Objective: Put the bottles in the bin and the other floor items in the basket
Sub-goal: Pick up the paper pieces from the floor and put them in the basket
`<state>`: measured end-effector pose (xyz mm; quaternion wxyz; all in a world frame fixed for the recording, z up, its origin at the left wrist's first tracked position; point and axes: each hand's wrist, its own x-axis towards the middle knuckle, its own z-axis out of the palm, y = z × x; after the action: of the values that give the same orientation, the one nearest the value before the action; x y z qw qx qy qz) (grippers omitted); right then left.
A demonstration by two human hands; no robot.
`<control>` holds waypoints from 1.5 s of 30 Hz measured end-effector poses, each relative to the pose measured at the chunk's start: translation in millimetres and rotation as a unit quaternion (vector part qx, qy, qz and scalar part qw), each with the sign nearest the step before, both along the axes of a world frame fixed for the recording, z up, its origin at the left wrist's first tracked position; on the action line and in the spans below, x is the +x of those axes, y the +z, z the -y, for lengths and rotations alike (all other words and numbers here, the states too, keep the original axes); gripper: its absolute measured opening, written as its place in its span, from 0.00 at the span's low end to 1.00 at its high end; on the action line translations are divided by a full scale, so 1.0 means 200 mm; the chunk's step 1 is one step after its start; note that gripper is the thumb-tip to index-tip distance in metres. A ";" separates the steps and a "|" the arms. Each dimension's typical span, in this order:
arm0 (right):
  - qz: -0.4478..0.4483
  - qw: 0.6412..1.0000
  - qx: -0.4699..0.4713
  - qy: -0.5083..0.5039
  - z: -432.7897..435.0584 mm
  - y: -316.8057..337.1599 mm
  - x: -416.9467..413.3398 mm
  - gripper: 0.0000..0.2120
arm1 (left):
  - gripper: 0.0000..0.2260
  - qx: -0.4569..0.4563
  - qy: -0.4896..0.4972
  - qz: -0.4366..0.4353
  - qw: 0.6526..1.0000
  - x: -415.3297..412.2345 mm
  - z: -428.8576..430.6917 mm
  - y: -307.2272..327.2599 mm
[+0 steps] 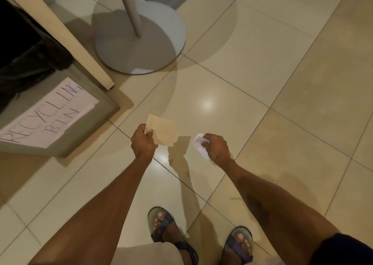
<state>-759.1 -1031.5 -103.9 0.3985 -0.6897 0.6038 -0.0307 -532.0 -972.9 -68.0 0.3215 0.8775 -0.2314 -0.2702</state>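
**2 scraps in hand, no basket in view**

2 pieces of paper are off the floor (262, 67), 1 in each hand. The left hand (143, 141) pinches a tan paper (162, 131) by its near edge, thumb on top, so the sheet sticks out flat ahead of the knuckles. The right hand (217, 147) is curled round a white paper (198, 143), which looks crumpled; only its upper part shows past the fingers. The hands are apart, at about the same height, both held clear of the tiles.

Just left of the left hand stands the bin (105, 105), with a handwritten label (48, 115) reading "RECYCLING BIN" and a black liner (26, 59) inside. Neither hand is held over its opening, which fits the task: paper is not a bottle, so these 2 likely belong in the basket. That basket is out of frame, as are any bottles.

Holding 1 scrap per hand probably saves a trip, since both can be dropped together. A pinched sheet can slip or catch the air while walking, so a firmer hold would help.

Beyond the hands is the round base of a stand (141, 49). Below, the person's 2 sandals (169, 230) sit on the tiles.
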 end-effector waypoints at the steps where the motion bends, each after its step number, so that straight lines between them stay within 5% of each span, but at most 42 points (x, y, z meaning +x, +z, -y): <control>1: 0.009 1.000 0.000 -0.007 0.02 0.12 0.03 0.05 | 0.06 -0.008 0.002 -0.003 1.000 0.01 0.00 0.11; 12: 0.125 0.988 -0.087 -0.007 0.31 1.59 0.34 0.22 | 0.10 -0.053 -0.023 -0.013 0.998 0.25 0.31 1.50; 17: 0.149 0.977 -0.152 -0.005 0.52 2.22 0.49 0.12 | 0.12 -0.063 -0.004 -0.009 0.998 0.39 0.50 2.11; 25: 0.166 0.970 -0.175 -0.013 0.80 3.08 0.76 0.09 | 0.13 -0.146 -0.052 0.006 0.988 0.62 0.65 2.93; 35: 0.182 0.952 -0.242 0.037 1.13 3.76 1.07 0.06 | 0.14 -0.206 0.015 0.028 0.978 0.91 0.89 3.47; 45: 0.204 0.944 -0.240 0.098 1.72 4.05 1.35 0.08 | 0.13 -0.228 0.082 0.024 0.970 1.10 1.43 3.71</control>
<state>-488.4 -1375.5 706.7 0.3369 -0.7996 0.4140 -0.2752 -312.7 -1258.2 674.9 0.5288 0.8031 -0.2220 -0.1617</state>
